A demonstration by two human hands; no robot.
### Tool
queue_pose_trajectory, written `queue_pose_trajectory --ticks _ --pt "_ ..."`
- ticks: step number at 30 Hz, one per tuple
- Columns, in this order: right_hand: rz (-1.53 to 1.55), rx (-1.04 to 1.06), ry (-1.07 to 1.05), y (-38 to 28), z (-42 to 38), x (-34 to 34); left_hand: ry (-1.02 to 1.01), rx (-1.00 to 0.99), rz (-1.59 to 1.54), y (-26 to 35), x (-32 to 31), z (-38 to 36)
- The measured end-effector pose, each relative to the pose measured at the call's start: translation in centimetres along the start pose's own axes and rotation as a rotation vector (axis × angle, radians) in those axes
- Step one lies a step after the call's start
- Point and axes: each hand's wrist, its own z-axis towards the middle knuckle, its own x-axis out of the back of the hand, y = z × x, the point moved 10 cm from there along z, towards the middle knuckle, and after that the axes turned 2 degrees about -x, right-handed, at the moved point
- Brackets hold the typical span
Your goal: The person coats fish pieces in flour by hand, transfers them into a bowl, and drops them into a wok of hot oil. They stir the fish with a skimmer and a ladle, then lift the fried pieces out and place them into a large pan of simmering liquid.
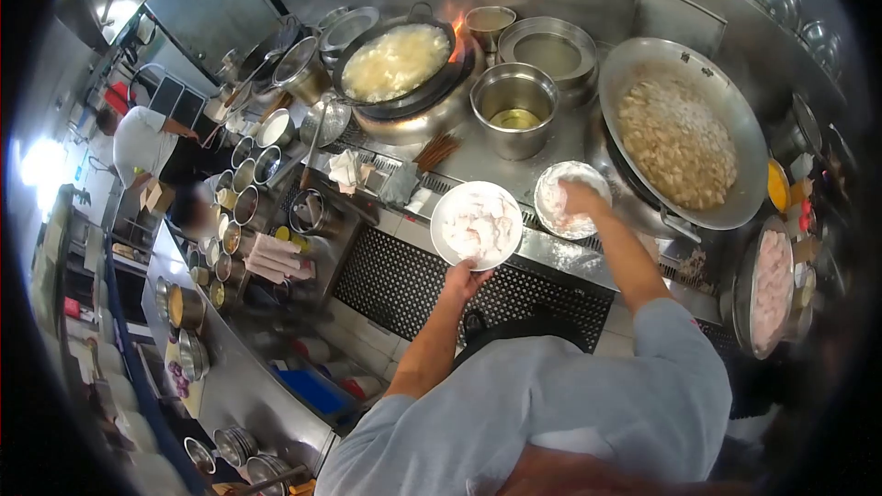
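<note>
My left hand (467, 282) grips the near rim of a white bowl (437, 237) and holds it out over the floor mat at the stove's edge. Pale pieces coated in white powder (480, 223) fill that bowl. Just to the right, my right hand (581, 200) reaches down into a second bowl (602, 186) of white powder on the counter. Its fingers look drawn together in the powder; what they hold, if anything, is hidden.
A wok (395, 64) of bubbling oil sits over flame at the back left. Metal pots (514, 119) stand mid-counter. To the right are a large pan (680, 147) of browned pieces and a pan of raw pale meat (772, 289). Another person (147, 142) works at far left.
</note>
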Motion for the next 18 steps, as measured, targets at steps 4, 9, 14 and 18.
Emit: queue_pose_trajectory --ticks 4,9,14,18 --pt "0.109 -0.012 -0.070 -0.1 -0.2 3.3 -0.040 -0.016 0.012 0.3 -0.4 -0.8" --pt "0.149 0.046 -0.051 0.6 1.7 3.0 -0.030 0.004 -0.024 -0.3 0.0 0.3" --pt "0.129 0.051 -0.028 1.4 3.5 -2.1 -0.057 -0.055 0.033 0.2 -0.1 0.5" --pt "0.186 0.133 0.042 1.7 2.7 2.3 -0.079 0.009 0.001 -0.8 0.8 1.6"
